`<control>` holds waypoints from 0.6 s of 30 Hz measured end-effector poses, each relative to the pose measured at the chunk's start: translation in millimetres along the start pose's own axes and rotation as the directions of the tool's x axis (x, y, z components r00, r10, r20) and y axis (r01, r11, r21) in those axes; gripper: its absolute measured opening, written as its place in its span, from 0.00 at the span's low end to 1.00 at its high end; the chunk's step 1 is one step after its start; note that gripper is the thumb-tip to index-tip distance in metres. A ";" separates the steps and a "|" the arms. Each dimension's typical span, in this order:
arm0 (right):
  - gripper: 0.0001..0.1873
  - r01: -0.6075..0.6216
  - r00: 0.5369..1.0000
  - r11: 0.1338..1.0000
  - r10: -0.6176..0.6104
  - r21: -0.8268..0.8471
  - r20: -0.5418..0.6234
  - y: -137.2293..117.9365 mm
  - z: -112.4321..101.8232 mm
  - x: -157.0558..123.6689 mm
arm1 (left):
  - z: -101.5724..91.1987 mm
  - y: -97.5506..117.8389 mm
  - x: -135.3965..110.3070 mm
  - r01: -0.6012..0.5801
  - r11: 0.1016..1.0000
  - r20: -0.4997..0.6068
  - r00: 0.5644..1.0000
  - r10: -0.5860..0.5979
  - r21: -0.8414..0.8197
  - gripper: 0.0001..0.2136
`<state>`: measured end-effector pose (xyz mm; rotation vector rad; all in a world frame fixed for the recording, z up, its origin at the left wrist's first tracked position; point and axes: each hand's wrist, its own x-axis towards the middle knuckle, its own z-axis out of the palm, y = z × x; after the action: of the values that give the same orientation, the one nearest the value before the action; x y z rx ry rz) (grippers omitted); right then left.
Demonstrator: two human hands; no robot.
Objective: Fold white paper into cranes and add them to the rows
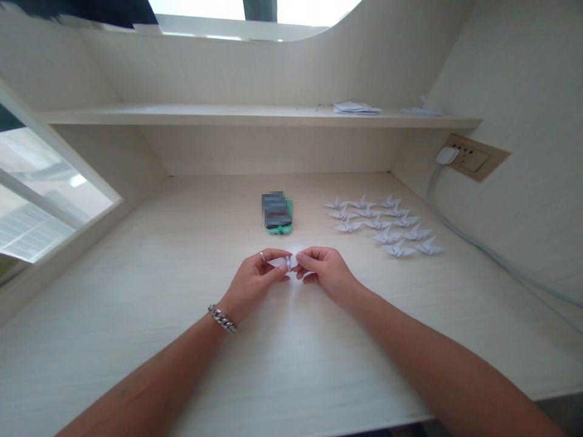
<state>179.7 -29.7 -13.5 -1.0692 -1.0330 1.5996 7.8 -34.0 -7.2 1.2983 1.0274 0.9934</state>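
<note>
Between my two hands, just above the desk, is a small piece of folded white paper (pixel 288 263). My left hand (pixel 260 272), with a ring on one finger and a chain bracelet at the wrist, pinches its left part. The fingertips of my right hand (pixel 324 268) pinch its right part. Most of the paper is hidden by the fingers, so I cannot tell its full shape. To the right of my hands, several white paper cranes (pixel 376 223) stand in uneven rows. A phone (pixel 276 209), blurred on its face and showing a green edge, lies beyond my hands.
A shelf (pixel 264 115) runs across the back and bears a stack of white paper (pixel 356 108). On the right wall, a white plug sits in a socket (pixel 476 156), and its cable (pixel 483 247) trails along the right side. A window (pixel 50 188) is at the left.
</note>
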 end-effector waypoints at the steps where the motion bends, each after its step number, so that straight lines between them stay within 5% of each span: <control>1: 0.21 -0.002 1.000 1.000 0.002 0.010 0.009 -0.3 0.0 -0.5 | 0.3 -0.6 -0.2 0.009 0.999 0.009 1.000 -0.009 -0.033 0.14; 9: 0.18 -0.063 0.997 0.991 0.058 0.114 0.042 -4.3 -1.0 -2.4 | 0.8 0.4 0.6 0.071 0.942 -0.009 0.997 -0.079 -0.327 0.13; 18: 0.17 -0.088 0.996 0.980 0.087 0.176 0.011 -3.2 -1.3 -1.1 | 2.5 0.6 2.2 0.067 0.934 -0.063 0.993 -0.095 -0.350 0.14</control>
<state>182.0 -29.9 -10.6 -1.0032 -0.8380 1.7296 10.7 -32.5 -6.6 0.9244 0.9076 1.1133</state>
